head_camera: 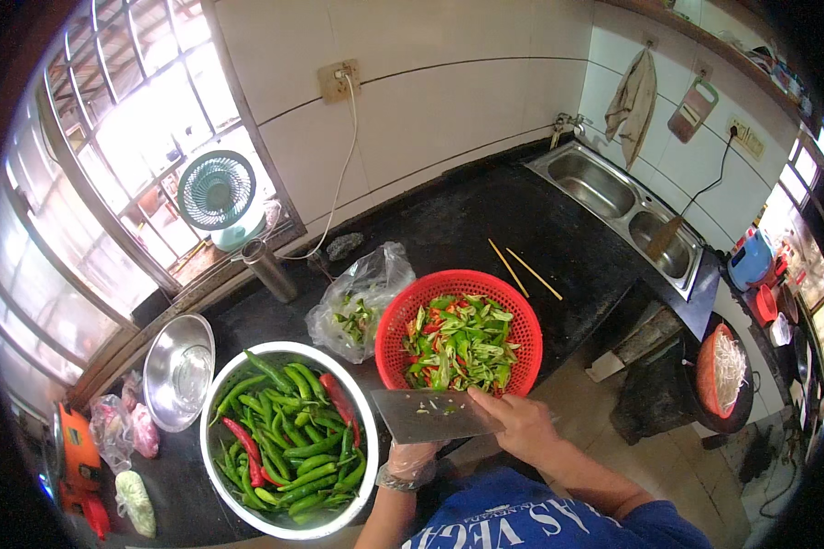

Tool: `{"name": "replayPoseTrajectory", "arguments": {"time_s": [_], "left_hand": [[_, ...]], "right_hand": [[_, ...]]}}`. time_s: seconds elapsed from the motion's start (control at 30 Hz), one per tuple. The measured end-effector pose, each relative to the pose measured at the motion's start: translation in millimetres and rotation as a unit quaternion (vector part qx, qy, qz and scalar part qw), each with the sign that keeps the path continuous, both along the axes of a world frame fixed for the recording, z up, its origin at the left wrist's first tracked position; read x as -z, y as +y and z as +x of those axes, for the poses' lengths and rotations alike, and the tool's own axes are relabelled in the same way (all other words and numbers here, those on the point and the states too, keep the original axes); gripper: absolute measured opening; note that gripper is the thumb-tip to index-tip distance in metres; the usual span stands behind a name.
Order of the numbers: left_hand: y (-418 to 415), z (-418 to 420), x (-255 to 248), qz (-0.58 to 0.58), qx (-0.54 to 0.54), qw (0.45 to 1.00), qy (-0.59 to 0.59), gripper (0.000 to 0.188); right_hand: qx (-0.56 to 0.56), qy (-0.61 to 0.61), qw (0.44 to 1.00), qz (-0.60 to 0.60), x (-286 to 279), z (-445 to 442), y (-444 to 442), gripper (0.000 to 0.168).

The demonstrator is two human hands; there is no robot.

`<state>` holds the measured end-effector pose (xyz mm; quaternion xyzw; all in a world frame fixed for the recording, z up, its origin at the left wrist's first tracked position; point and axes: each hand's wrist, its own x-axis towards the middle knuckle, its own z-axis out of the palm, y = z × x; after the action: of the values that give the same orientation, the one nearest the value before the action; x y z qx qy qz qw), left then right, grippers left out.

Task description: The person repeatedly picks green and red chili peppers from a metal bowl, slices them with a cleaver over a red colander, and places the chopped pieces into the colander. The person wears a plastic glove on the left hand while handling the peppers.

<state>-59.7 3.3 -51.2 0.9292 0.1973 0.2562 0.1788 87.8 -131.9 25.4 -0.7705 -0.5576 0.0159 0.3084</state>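
My right hand (522, 422) holds a wide cleaver (429, 415) by its handle end, the blade flat with seed bits on it, beside the near rim of a red plastic colander (535, 343). Sliced green and red chili peppers (463, 336) fill the colander. My left hand (410, 458), in a thin clear glove, is below the blade and partly hidden by it; its fingers cannot be seen. At the left, a white-rimmed basin (209, 412) holds whole green and red chili peppers (288, 439). Behind the basin and colander lies a clear plastic bag (364, 302) with pepper trimmings.
Two chopsticks (527, 274) lie on the black counter (453, 213) behind the colander. A steel bowl (178, 370), metal flask (269, 271) and small bags (134, 501) are at the left. A double sink (618, 199) is at back right; an orange bowl (707, 370) stands at right.
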Motion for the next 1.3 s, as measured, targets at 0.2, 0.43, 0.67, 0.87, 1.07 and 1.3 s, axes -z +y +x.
{"name": "replayPoseTrajectory", "arguments": {"time_s": [0.2, 0.43, 0.67, 0.87, 1.07, 1.3], "left_hand": [[-1, 6, -39, -0.695, 0.076, 0.679, -0.223, 0.018], [20, 42, -70, -0.592, -0.111, 0.779, -0.174, 0.013], [113, 88, -77, -0.124, -0.333, 0.935, 0.001, 0.025], [170, 92, -64, -0.053, -0.408, 0.897, 0.159, 0.030], [185, 35, -107, -0.066, -0.382, 0.913, 0.127, 0.028], [201, -97, -117, -0.209, -0.478, 0.815, 0.250, 0.044]], "right_hand": [[0.016, -0.012, 0.998, -0.061, 46, 33, -10, 0.052], [0.082, 0.072, 0.987, -0.122, 42, 66, -23, 0.033], [0.108, 0.148, 0.977, -0.111, 36, 84, -28, 0.029], [0.088, 0.144, 0.983, -0.066, 45, 100, -34, 0.028], [0.113, 0.191, 0.972, -0.076, 25, 104, -33, 0.030], [0.098, 0.204, 0.972, -0.066, 29, 93, -21, 0.032]]}}
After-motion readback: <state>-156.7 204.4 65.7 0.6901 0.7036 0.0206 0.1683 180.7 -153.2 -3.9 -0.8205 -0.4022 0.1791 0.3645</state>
